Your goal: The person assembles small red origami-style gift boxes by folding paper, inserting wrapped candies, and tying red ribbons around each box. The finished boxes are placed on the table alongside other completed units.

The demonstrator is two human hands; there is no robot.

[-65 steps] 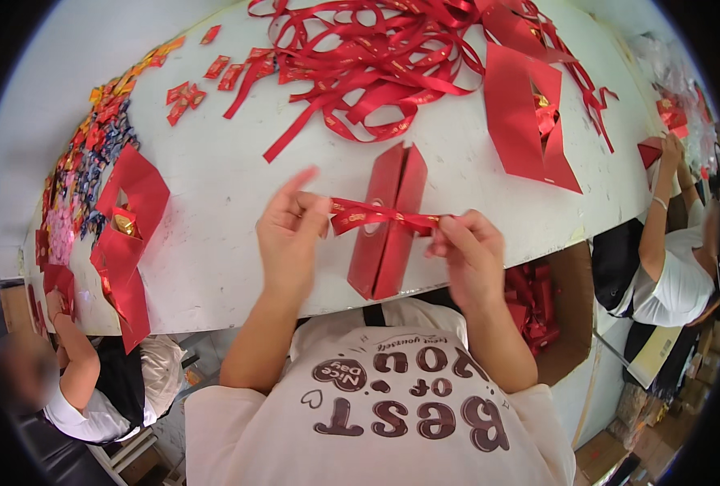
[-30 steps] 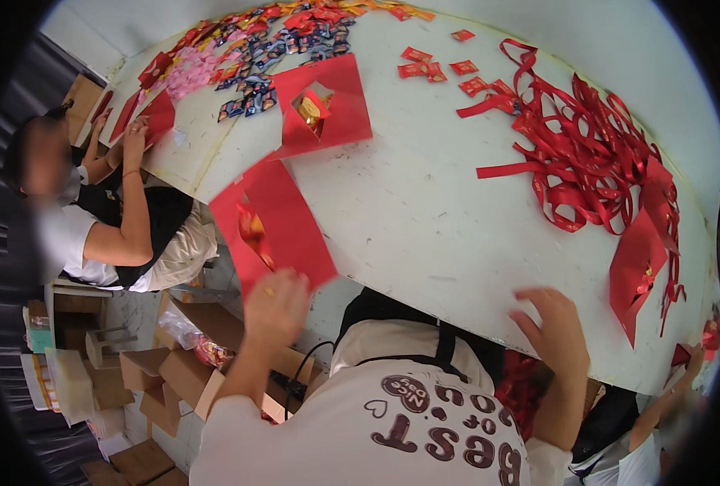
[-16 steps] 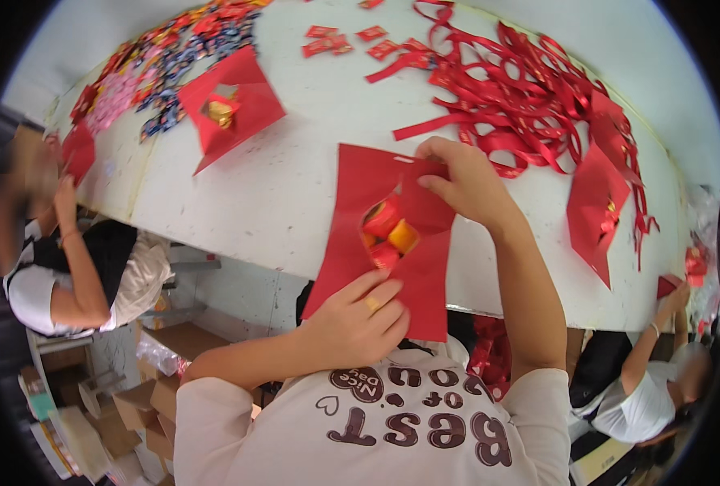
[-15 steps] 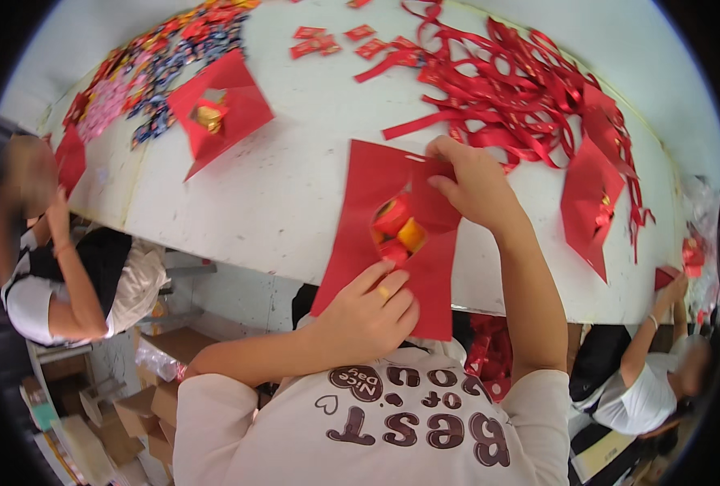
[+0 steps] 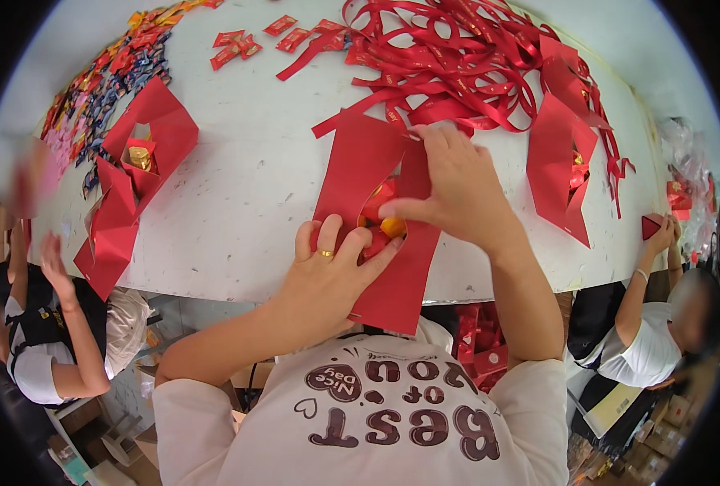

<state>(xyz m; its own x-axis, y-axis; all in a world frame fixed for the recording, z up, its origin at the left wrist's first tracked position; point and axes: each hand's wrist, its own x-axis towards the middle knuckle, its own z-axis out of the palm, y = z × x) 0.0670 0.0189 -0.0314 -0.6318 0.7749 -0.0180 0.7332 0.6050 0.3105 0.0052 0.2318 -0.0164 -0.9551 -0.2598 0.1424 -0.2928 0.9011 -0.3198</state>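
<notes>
Left of frame: open red folded boxes [image 5: 137, 158] lie on the white table [image 5: 247, 194]. Centre: the left hand [image 5: 332, 271], fingers curled, presses the red card sheet [image 5: 376, 202]; the right hand [image 5: 457, 182] pinches an orange sweet [image 5: 391, 227] at its middle. Upper right: tangled red ribbons [image 5: 465, 65].

I see a red paper box blank [image 5: 372, 219] lying flat and unfolded at the near edge of the white table [image 5: 247, 186], its lower part hanging past the rim. It is a long, angular sheet, tilted slightly. At its middle sit small wrapped sweets [image 5: 383, 220], red and orange-gold, bunched together. My left hand [image 5: 332, 271] and right hand [image 5: 457, 182] press on them.
</notes>
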